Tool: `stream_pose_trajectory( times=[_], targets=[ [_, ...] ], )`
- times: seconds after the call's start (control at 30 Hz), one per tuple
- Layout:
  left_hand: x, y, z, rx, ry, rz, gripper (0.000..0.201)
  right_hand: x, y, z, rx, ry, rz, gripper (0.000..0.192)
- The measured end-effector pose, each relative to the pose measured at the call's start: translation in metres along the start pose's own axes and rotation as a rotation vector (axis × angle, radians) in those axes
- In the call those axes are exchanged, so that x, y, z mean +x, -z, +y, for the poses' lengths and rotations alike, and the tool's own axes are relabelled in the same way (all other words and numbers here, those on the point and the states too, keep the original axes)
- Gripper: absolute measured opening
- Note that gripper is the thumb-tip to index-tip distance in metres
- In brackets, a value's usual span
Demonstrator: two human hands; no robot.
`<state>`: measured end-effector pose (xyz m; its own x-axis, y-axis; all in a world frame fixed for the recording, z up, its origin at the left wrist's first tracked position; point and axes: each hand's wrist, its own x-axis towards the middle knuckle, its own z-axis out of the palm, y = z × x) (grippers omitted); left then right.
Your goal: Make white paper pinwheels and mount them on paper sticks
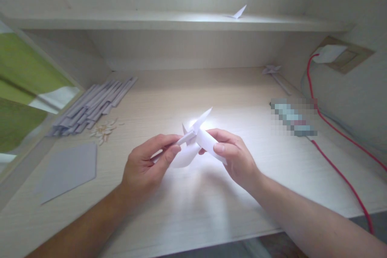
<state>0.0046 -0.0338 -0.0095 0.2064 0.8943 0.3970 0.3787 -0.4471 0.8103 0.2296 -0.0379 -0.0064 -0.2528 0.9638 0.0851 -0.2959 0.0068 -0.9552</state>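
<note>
Both my hands hold a white paper pinwheel [196, 139] just above the middle of a pale wooden desk [187, 209]. My left hand [148, 165] pinches the thin rolled paper stick that runs into the pinwheel's centre. My right hand [232, 155] grips a curled paper blade between thumb and fingers. One pointed blade sticks up to the right. The pinwheel is brightly lit, so its folds are hard to make out.
A pile of rolled paper sticks [93, 107] lies at the back left, with small paper scraps [104, 131] beside it. A flat grey sheet [69, 169] lies front left. A finished pinwheel [273, 72] rests back right. A red cable [338, 169] crosses the right side. A folded paper piece [238, 12] sits on the shelf.
</note>
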Motion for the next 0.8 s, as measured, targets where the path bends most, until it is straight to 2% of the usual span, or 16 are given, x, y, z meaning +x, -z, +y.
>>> stream_pose_trajectory(
  times=[0.13, 0.23, 0.33, 0.4, 0.6, 0.8],
  targets=[
    [0.002, 0.002, 0.004, -0.195, 0.139, 0.082, 0.015, 0.001, -0.003, -0.003, 0.070, 0.004, 0.035, 0.031],
    [0.006, 0.003, 0.007, -0.451, 0.248, 0.134, 0.018, 0.003, -0.005, -0.001, 0.116, -0.036, 0.055, 0.031],
    [0.011, 0.003, 0.009, -0.735, 0.317, 0.105, 0.018, 0.004, -0.006, 0.006, -0.076, -0.116, 0.083, 0.019],
    [0.014, 0.001, 0.010, -0.839, 0.380, 0.103, 0.015, 0.003, -0.009, 0.012, -0.225, -0.165, 0.045, 0.020],
    [0.014, -0.007, 0.011, -0.957, 0.507, 0.115, 0.018, 0.000, -0.026, 0.024, -0.395, -0.214, -0.073, 0.035],
    [0.011, -0.014, 0.021, -1.010, 0.605, 0.130, 0.024, -0.003, -0.037, 0.028, -0.447, -0.204, -0.225, 0.026]
  ],
)
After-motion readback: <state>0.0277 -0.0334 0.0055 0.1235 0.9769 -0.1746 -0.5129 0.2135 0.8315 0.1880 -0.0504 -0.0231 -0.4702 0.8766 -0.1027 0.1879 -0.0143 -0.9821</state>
